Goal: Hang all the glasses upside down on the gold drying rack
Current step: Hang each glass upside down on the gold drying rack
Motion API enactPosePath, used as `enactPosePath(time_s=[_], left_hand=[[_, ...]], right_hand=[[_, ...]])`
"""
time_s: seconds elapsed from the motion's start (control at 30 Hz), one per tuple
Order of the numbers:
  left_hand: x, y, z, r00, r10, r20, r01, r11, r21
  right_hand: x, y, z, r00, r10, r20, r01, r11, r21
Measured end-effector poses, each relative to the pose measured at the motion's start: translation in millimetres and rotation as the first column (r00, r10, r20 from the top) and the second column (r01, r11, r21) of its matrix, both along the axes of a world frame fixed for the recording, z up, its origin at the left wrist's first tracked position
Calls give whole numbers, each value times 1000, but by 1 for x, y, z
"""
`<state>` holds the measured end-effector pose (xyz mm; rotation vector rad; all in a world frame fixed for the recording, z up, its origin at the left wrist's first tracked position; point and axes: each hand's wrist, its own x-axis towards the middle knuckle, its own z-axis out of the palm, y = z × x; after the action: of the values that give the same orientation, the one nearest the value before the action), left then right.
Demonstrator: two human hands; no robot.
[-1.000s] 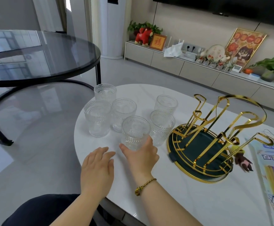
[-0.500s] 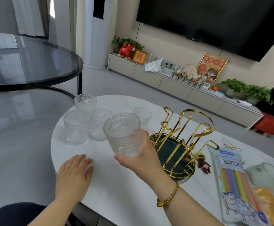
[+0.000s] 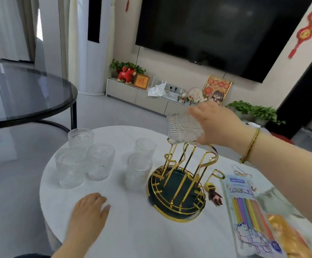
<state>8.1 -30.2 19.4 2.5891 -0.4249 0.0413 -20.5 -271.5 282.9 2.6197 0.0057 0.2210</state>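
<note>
Five glasses (image 3: pixel 103 161) stand upright on the white bench (image 3: pixel 142 229), left of the gold drying rack (image 3: pixel 184 183), whose prongs are all bare. The right hand (image 3: pixel 218 125) has its grip wrapped around a sixth glass (image 3: pixel 184 129), turned mouth-down just above the rack's top prongs, not yet seated. The left hand (image 3: pixel 88 211) lies flat on the bench, fingers spread, holding nothing. By my reckoning, nothing is hung yet; six remain.

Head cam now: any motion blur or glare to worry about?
Head view: right hand and its glass are motion-smeared; left hand is slightly soft. Dark glass table carries window reflections. Gold rack reads fairly sharp. Wide-angle bending at edges.
</note>
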Motion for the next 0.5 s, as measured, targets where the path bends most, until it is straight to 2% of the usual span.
enactPosePath(time_s=[0.1,0.27,0.37,0.5], left_hand=[[-1,0,-2,1000,15,26,-15,1000,4],[2,0,-5,995,-33,92,32,999,9],[6,1,-7,988,-23,151,19,1000,22],[8,-1,-7,990,-34,134,33,999,14]], right_hand=[[24,7,16,997,-35,-73,15,964,-265],[50,20,22,974,-62,-216,-73,822,-565],[62,28,14,953,-88,-290,-120,770,-627],[80,41,4,933,-151,-328,-84,793,-604]])
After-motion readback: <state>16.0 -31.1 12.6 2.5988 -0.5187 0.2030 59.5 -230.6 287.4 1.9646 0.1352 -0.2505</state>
